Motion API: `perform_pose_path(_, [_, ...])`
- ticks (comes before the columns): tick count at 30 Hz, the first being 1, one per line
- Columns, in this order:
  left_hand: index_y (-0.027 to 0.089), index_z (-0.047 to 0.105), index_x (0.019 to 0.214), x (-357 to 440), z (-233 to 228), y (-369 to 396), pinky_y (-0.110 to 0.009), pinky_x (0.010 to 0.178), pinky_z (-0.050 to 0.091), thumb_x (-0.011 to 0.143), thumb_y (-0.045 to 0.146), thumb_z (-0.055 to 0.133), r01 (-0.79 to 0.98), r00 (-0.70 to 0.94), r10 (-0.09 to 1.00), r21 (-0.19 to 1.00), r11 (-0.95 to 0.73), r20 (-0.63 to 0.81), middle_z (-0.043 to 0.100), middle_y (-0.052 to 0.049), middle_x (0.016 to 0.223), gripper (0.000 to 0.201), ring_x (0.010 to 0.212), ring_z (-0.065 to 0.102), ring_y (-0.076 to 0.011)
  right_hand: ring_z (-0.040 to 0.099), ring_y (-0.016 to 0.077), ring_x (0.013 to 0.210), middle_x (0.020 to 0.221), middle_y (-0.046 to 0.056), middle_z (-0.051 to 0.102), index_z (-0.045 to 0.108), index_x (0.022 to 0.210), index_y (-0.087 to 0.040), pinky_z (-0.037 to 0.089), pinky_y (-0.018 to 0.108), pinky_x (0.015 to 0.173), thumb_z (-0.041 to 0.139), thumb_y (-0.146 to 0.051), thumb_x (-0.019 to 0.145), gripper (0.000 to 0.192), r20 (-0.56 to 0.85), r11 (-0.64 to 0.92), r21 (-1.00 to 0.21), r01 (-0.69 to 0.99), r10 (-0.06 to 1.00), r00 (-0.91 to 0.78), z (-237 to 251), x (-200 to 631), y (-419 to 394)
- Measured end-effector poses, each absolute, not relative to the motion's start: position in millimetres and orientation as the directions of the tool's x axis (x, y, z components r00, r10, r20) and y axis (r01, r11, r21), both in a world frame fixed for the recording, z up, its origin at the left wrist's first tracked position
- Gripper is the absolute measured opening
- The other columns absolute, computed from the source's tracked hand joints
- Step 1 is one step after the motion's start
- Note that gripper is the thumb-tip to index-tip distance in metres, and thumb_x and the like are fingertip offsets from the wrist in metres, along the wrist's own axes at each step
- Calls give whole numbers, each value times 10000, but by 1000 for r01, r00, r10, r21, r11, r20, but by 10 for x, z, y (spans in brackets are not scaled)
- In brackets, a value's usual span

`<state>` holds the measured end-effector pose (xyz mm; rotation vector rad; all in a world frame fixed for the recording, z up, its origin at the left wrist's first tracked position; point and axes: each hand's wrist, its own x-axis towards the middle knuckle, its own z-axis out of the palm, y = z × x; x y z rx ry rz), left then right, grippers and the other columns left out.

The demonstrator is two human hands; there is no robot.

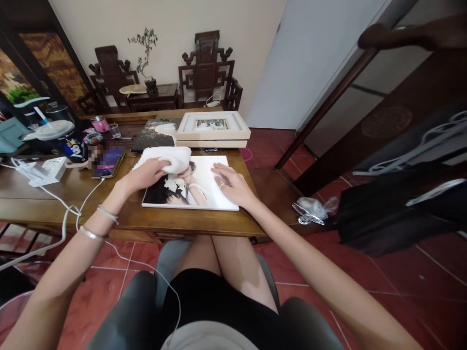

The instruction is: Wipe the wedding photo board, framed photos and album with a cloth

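Note:
A large photo print (pixel 204 192) of a couple lies flat on the wooden table (pixel 54 192) in front of me. My left hand (pixel 144 175) grips a white cloth (pixel 171 158) and presses it onto the print's upper left part. My right hand (pixel 233 183), with a ring on one finger, rests flat with fingers apart on the right side of the print. Bracelets circle my left wrist.
Behind the print stand a framed picture (pixel 212 127) on a white box and a dark photo (pixel 156 133). A phone (pixel 108 163), power strip (pixel 45 171) and white cables lie at left. Crumpled plastic wrap (pixel 314 209) sits on the right ledge. Carved chairs stand by the far wall.

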<state>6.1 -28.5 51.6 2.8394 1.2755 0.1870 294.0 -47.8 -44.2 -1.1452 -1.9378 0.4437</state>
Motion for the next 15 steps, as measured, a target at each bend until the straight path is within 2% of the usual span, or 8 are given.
perform_pose_path(4, [116, 639, 888, 12, 491, 156, -318, 836, 448, 882, 208, 446, 775, 619, 776, 70, -629, 121, 690, -120, 938, 215, 894, 615, -234, 491, 241, 1321, 1337, 80, 612, 683, 1165, -216, 352, 507, 1138, 502, -208, 872, 345, 476, 526, -646, 553, 844, -247, -439, 2939, -482])
perform_pose_path(7, [120, 644, 907, 33, 515, 110, -320, 846, 454, 885, 211, 462, 781, 608, 785, 90, -618, 118, 697, -115, 948, 205, 909, 622, -232, 492, 241, 1320, 1332, 83, 616, 684, 1163, -215, 348, 510, 1140, 500, -213, 875, 342, 476, 525, -645, 555, 844, -246, -436, 2939, -485])
perform_pose_path(10, [120, 652, 994, 92, 529, -286, -363, 905, 464, 863, 143, 456, 790, 605, 792, 57, -610, 79, 693, -140, 1030, 237, 1008, 631, -265, 495, 243, 1318, 1337, 105, 609, 684, 1162, -187, 357, 500, 1136, 498, -210, 873, 344, 474, 524, -643, 559, 845, -247, -430, 2937, -490])
perform_pose_path(12, [136, 648, 1033, 126, 521, -693, -378, 952, 466, 874, 111, 424, 777, 623, 781, 77, -625, 51, 684, -137, 1100, 276, 1064, 628, -260, 493, 242, 1319, 1342, 118, 603, 682, 1163, -172, 360, 492, 1135, 494, -208, 873, 347, 473, 523, -640, 563, 846, -247, -425, 2933, -492])
perform_pose_path(15, [157, 638, 1020, 132, 472, -1332, -438, 1084, 390, 914, 116, 377, 750, 653, 757, 107, -653, 40, 573, -134, 1355, 284, 1298, 496, -263, 493, 234, 1319, 1343, 107, 604, 680, 1164, -183, 359, 486, 1137, 492, -205, 875, 346, 471, 518, -643, 564, 848, -242, -421, 2926, -493])
